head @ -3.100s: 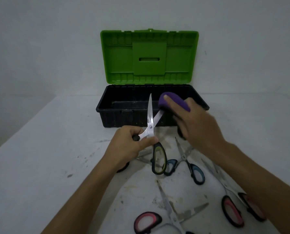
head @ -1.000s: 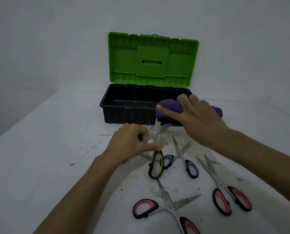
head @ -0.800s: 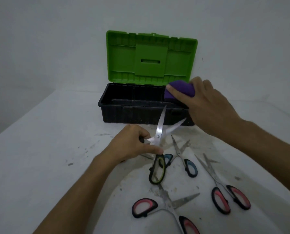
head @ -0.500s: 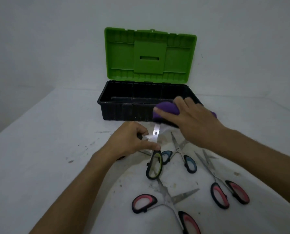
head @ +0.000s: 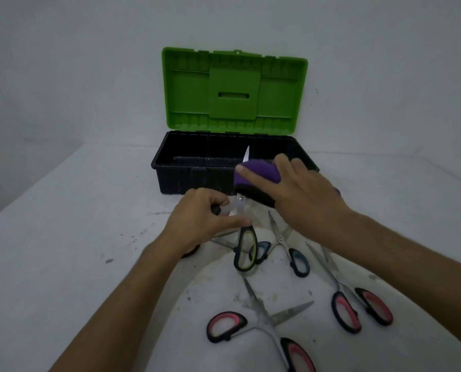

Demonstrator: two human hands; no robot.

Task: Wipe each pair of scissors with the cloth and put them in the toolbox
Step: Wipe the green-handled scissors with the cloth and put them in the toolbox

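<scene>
It looked like a plain work corner, more a makeshift bench than a fitted workshop. A bare grey wall (head: 89, 63) rose behind a white table (head: 63, 224) whose top was scuffed and spotted with dirt. A black toolbox (head: 175, 178) with its green lid (head: 234, 89) raised stood at the back of it, and several pairs of scissors (head: 358, 304) lay spread across the stained surface. Nothing shown fixed the kind of building.

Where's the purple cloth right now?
Head view, centre-right: the purple cloth is in the right hand, against the blade of the green-handled scissors, before the toolbox.
</scene>
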